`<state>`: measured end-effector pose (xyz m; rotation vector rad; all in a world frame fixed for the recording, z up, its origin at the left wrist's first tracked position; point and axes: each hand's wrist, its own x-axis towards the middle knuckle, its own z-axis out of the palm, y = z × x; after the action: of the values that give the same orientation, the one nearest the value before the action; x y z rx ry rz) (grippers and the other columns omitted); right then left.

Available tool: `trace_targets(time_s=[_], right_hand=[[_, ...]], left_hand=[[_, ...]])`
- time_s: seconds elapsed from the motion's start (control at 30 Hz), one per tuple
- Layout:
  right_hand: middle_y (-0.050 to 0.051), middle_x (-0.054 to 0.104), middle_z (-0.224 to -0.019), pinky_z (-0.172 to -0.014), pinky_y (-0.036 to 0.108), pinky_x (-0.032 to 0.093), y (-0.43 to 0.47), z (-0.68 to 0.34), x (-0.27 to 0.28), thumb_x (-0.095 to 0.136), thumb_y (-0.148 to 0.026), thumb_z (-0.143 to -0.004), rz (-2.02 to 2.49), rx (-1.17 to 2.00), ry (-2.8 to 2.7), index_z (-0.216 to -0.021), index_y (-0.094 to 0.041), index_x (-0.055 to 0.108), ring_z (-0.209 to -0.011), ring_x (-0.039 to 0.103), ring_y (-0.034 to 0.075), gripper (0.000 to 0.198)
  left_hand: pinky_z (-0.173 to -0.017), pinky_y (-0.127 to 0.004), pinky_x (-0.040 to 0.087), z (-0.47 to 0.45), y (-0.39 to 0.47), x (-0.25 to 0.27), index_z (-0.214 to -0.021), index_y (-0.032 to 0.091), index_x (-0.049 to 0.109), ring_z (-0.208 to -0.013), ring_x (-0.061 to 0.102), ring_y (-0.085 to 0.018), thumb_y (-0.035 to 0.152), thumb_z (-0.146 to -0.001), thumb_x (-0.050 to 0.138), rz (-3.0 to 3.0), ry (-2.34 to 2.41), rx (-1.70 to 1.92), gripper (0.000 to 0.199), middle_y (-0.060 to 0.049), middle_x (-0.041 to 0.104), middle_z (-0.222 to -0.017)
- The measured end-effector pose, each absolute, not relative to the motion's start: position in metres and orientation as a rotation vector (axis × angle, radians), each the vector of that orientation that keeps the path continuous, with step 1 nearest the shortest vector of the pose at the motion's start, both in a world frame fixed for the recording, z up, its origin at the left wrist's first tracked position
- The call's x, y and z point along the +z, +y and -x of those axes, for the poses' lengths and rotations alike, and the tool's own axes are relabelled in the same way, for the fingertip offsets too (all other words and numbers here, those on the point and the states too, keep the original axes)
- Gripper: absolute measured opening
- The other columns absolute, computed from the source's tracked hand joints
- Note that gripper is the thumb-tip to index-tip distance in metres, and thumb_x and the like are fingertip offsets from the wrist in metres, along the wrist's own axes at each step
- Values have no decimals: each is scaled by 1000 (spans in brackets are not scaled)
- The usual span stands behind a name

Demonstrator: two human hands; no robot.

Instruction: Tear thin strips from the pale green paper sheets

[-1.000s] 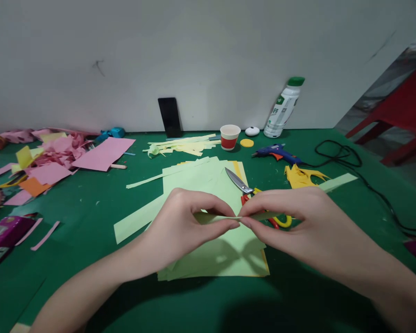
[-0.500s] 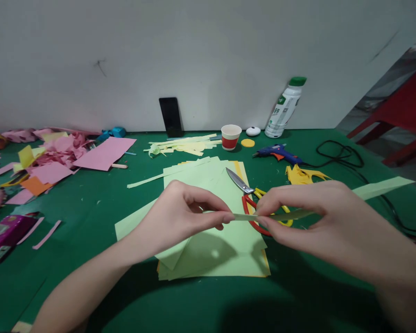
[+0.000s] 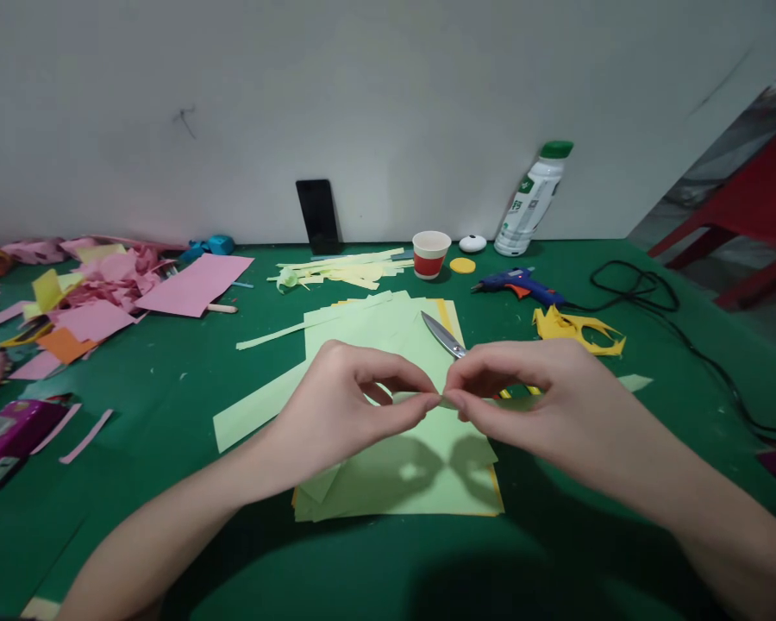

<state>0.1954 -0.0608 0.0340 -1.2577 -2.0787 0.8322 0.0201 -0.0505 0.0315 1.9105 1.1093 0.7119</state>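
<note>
Between my two hands is a narrow light green paper strip (image 3: 523, 401), its far end (image 3: 635, 382) showing beyond my right wrist. My left hand (image 3: 368, 392) pinches it between thumb and fingertips. Close beside, almost touching those fingertips, my right hand (image 3: 517, 388) pinches the same strip, with part of it hidden behind the hand. Below lies a stack of light green paper sheets (image 3: 407, 483), with yellow edges showing. Scissors (image 3: 441, 333) rest on the stack, blades pointing up-left; their handles are mostly covered by my right hand.
Cut strips (image 3: 355, 269), a paper cup (image 3: 430, 256), a yellow disc (image 3: 462, 266) and a glue gun (image 3: 521, 285) with a black cord lie behind. A phone (image 3: 319, 216) and a bottle (image 3: 534, 203) lean on the wall. Pink scraps (image 3: 116, 293) fill the left, near a purple device (image 3: 16, 440).
My right hand has slid left along the paper strip, up to my left fingertips. Less of the strip's tail sticks out at the right. My left hand has barely moved.
</note>
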Motion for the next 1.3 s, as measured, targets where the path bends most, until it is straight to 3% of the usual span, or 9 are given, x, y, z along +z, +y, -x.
trace_targets(time_s=[0.27, 0.5, 0.77, 0.97, 1.13, 1.3], right_hand=[[-1, 61, -59, -45, 20, 42, -56, -198, 33, 51, -16, -73, 1305, 612, -2029, -62, -19, 55, -52, 55, 10, 12], [-2, 61, -62, -52, 20, 43, -56, -189, 26, 49, -10, -72, 1220, 542, -2085, -64, -18, 55, -55, 55, 10, 13], [-1, 62, -61, -52, 21, 43, -60, -187, 27, 48, -11, -74, 1205, 457, -2182, -65, -18, 54, -55, 55, 11, 13], [-1, 59, -59, -51, 20, 41, -57, -187, 23, 47, -9, -73, 1201, 392, -2196, -63, -18, 53, -53, 52, 10, 14], [-2, 58, -60, -50, 21, 40, -51, -196, 25, 48, -10, -72, 1285, 450, -2113, -62, -18, 52, -52, 51, 9, 13], [-1, 59, -62, -51, 21, 41, -50, -195, 29, 49, -13, -73, 1331, 624, -2075, -63, -18, 53, -56, 53, 10, 12]], left_hand=[[-52, -17, 48, -6, -37, 39, -69, 15, 67, -59, 62, -11, 25, -73, 61, -1833, 1208, 816, 11, 0, 68, -63], [-77, -22, 48, -17, -42, 27, -85, 15, 65, -83, 62, -14, 22, -74, 61, -2091, 1077, 896, 14, -2, 69, -89], [-84, -28, 45, -19, -45, 21, -71, 18, 63, -95, 58, -16, 16, -76, 56, -2280, 1007, 983, 9, -4, 63, -103], [-102, -36, 29, -19, -41, 17, -66, 18, 57, -86, 60, -15, 12, -71, 57, -2342, 1032, 955, 8, 0, 67, -83], [-104, -38, 25, -9, -27, 21, -68, 17, 56, -76, 60, -13, 14, -74, 54, -2276, 1227, 909, 7, 1, 66, -78], [-83, -28, 45, -4, -25, 25, -91, 17, 58, -91, 59, -16, 25, -81, 50, -2108, 1193, 863, 15, -3, 65, -94]])
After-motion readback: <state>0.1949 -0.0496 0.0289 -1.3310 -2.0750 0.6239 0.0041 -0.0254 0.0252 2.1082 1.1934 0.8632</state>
